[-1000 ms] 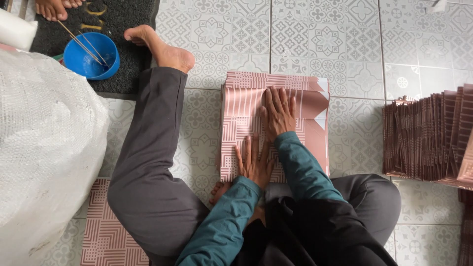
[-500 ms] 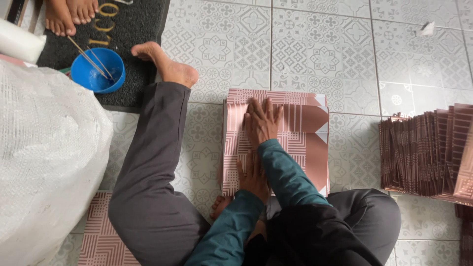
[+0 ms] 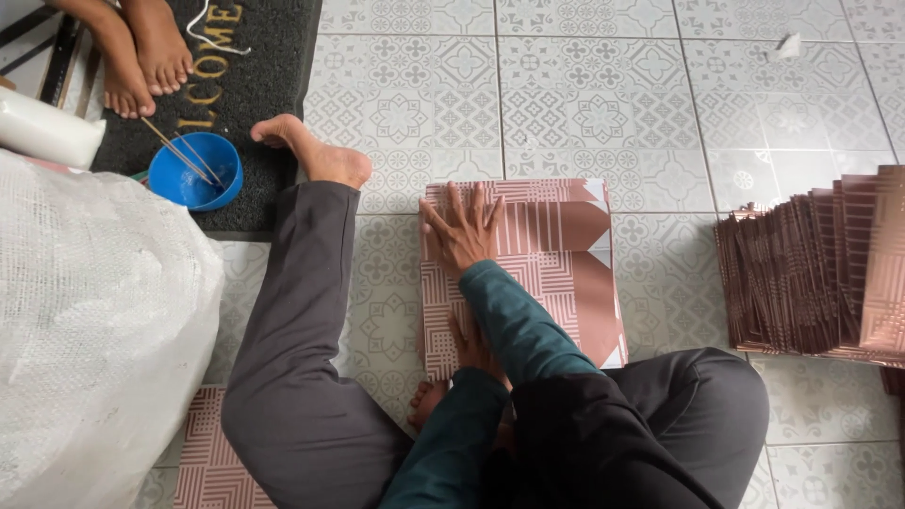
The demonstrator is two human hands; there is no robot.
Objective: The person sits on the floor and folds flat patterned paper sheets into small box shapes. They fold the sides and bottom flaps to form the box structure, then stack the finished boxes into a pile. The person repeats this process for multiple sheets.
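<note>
My right hand (image 3: pixel 462 231) has slid up to the far end of the pink sheet (image 3: pixel 556 254) on the floor, flat and spread, left hand (image 3: pixel 471 344) pressing nearer me, fold being creased, stack (image 3: pixel 820 273) off right.

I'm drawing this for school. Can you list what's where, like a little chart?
Right hand: flat on the pink patterned paper, fingers spread
Left hand: on the paper's near edge, partly hidden by the sleeve
Floor: grey patterned tiles
Right side: stack of folded pink papers
Left side: big white sack
Mat: blue bowl with sticks
</note>
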